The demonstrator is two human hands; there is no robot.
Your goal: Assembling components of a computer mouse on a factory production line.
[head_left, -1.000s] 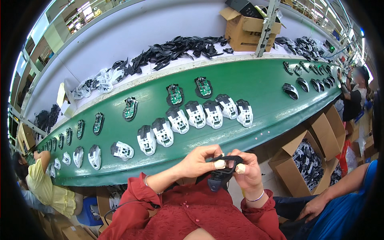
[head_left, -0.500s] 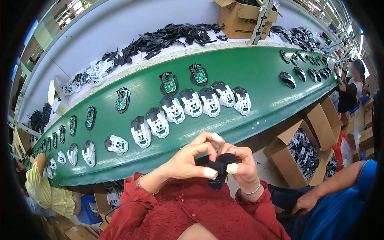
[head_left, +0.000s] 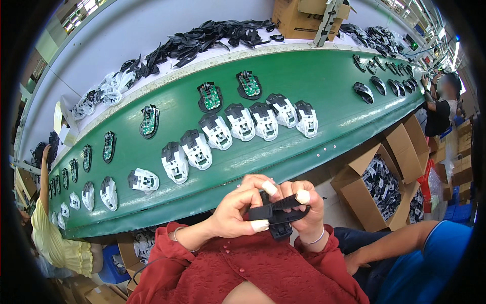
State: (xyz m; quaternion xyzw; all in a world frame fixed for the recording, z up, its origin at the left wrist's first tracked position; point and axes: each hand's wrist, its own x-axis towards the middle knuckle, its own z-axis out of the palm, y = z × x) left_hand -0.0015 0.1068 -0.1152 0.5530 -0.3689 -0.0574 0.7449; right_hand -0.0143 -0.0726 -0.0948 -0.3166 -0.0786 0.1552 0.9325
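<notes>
My left hand (head_left: pixel 235 210) is closed on the left end of a black plastic piece (head_left: pixel 280 217), which looks like part of a mouse shell. My right hand (head_left: pixel 310 210) pinches its other end. The piece has a ribbed strip along the top and a blocky part hanging below; whether it is one part or two, I cannot tell. Pale covers sit on several of my fingertips. Beyond my hands, a row of white mouse shells with black tops (head_left: pixel 216 131) lies on the green conveyor belt (head_left: pixel 324 96).
Green circuit boards in black bases (head_left: pixel 210 97) line the belt's far side. Black plastic parts (head_left: pixel 202 43) are heaped on the ledge behind. Open cartons (head_left: pixel 354 195) stand to the right. A person in blue (head_left: pixel 430 263) sits close on my right; one in yellow (head_left: pixel 61 243) is at left.
The black piece has turned and shows more of its length, with my hands slightly farther apart. The person in yellow now stretches an arm up toward the ledge. My view has shifted slightly.
</notes>
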